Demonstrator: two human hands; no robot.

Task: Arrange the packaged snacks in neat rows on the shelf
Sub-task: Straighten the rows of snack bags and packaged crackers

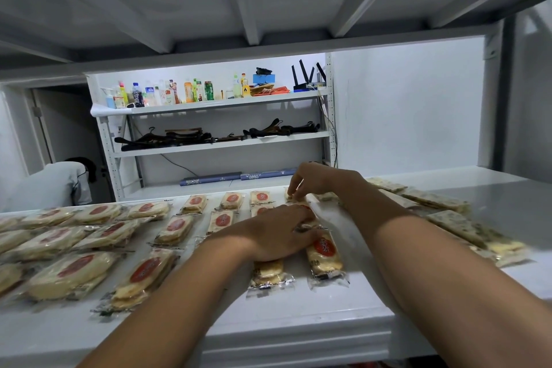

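1. On the shelf (298, 323), red-label packs (143, 272) lie in rough rows at left and centre; several sit askew, so I judge the job about half done
2. The left hand (274, 233) rests flat, fingers extended, on centre packs
3. The right hand (319, 179) pinches a back-row pack (294, 196); green-flecked packs (448, 218) right of it lie unsorted
4. A far rack (221, 145) holds bottles (137, 95)

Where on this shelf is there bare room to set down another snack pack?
Bare: the shelf along its near front edge, and its back right corner behind the green-flecked packs. Crowded: red-label packs fill the left and middle.
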